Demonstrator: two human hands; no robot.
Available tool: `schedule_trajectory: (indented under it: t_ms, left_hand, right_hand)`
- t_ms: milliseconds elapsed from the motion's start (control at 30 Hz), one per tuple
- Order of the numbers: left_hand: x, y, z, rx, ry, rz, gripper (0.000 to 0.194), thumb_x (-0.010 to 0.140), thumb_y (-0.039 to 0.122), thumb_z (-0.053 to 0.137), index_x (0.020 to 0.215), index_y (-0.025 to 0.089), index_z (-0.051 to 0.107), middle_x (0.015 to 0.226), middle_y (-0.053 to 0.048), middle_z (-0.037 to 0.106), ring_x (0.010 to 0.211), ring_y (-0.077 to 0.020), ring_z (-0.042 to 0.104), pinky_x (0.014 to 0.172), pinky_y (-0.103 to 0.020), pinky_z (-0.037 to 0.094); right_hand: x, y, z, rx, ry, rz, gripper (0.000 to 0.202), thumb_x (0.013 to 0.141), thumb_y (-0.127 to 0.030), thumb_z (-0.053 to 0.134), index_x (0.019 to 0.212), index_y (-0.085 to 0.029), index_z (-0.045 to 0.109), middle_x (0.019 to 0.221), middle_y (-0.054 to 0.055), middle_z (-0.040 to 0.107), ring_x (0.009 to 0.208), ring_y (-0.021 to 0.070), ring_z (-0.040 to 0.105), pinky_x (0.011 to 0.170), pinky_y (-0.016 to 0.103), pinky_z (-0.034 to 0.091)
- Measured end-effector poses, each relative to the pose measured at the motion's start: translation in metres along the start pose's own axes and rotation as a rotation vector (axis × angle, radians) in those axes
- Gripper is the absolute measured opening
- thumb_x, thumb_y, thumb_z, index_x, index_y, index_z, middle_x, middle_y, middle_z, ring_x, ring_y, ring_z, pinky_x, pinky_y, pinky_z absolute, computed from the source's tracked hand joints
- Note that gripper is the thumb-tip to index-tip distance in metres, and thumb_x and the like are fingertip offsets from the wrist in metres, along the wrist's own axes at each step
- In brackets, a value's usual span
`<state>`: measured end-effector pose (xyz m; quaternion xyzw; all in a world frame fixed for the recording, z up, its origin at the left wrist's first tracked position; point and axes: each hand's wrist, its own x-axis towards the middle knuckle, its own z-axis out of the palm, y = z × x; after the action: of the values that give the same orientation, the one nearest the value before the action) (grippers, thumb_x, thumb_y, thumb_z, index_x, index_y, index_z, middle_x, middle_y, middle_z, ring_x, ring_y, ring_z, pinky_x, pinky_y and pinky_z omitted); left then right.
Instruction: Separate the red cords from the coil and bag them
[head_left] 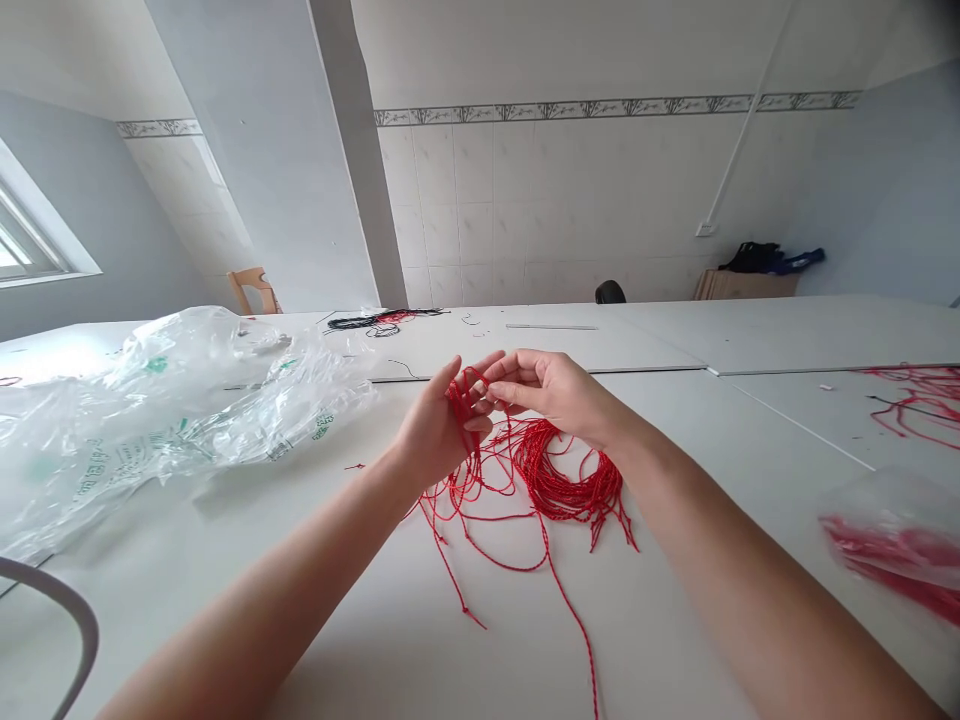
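Note:
Loops of thin red braided cord hang over the palm and fingers of my left hand, which curls around them above the table. Against its fingertips, my right hand pinches a strand of the same cord between thumb and fingers. Loose ends trail down onto the white tabletop, some with small knots, one running to the bottom edge of the picture. Just beneath my right hand lies a coiled bundle of red cords. Whether the held strands link to that bundle is hidden among the overlapping loops.
A crumpled clear plastic bag spreads over the table's left side. Black cords lie at the far edge. On the right are more red cords and a plastic bag of red material. A grey curved tube stands at lower left.

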<state>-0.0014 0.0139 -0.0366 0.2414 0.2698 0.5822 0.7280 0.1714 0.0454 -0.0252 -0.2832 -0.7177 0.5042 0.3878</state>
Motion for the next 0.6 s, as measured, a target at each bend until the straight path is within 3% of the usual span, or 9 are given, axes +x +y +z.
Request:
schedule_trajectory:
  t_ms: [100, 267, 433, 600]
  left_hand:
    - [-0.003, 0.002, 0.0, 0.091, -0.024, 0.05, 0.035, 0.108, 0.033, 0.051, 0.123, 0.015, 0.078, 0.087, -0.006, 0.07, 0.071, -0.0134, 0.065, 0.057, -0.023, 0.051]
    - [-0.004, 0.01, -0.005, 0.184, -0.112, 0.045, 0.038, 0.107, 0.042, 0.054, 0.124, 0.021, 0.08, 0.106, -0.008, 0.076, 0.088, -0.0175, 0.067, 0.084, -0.03, 0.054]
    - [-0.002, 0.014, -0.01, 0.215, -0.22, -0.003, 0.04, 0.102, 0.049, 0.061, 0.127, 0.023, 0.079, 0.09, -0.007, 0.076, 0.087, -0.0199, 0.067, 0.087, -0.033, 0.053]
    - [-0.003, 0.014, -0.007, 0.278, -0.213, 0.023, 0.038, 0.105, 0.044, 0.058, 0.128, 0.023, 0.079, 0.111, -0.008, 0.076, 0.099, -0.02, 0.068, 0.085, -0.031, 0.054]
  right_hand:
    - [-0.002, -0.002, 0.002, 0.015, -0.003, 0.008, 0.011, 0.094, -0.029, 0.073, 0.101, -0.02, 0.072, 0.101, 0.004, 0.079, 0.093, 0.0167, 0.074, 0.096, 0.038, 0.058]
    - [-0.005, -0.004, 0.003, -0.014, -0.027, 0.036, 0.015, 0.095, -0.029, 0.073, 0.107, -0.021, 0.073, 0.111, 0.006, 0.078, 0.101, 0.0196, 0.074, 0.1, 0.041, 0.057]
    - [-0.004, 0.0, 0.006, 0.085, -0.102, 0.024, 0.013, 0.094, -0.029, 0.073, 0.105, -0.021, 0.074, 0.112, 0.005, 0.077, 0.105, 0.0192, 0.073, 0.1, 0.038, 0.058]
    - [-0.001, 0.007, 0.006, 0.101, -0.145, -0.01, 0.018, 0.095, -0.035, 0.074, 0.108, -0.023, 0.076, 0.117, 0.004, 0.076, 0.108, 0.0208, 0.073, 0.103, 0.041, 0.057]
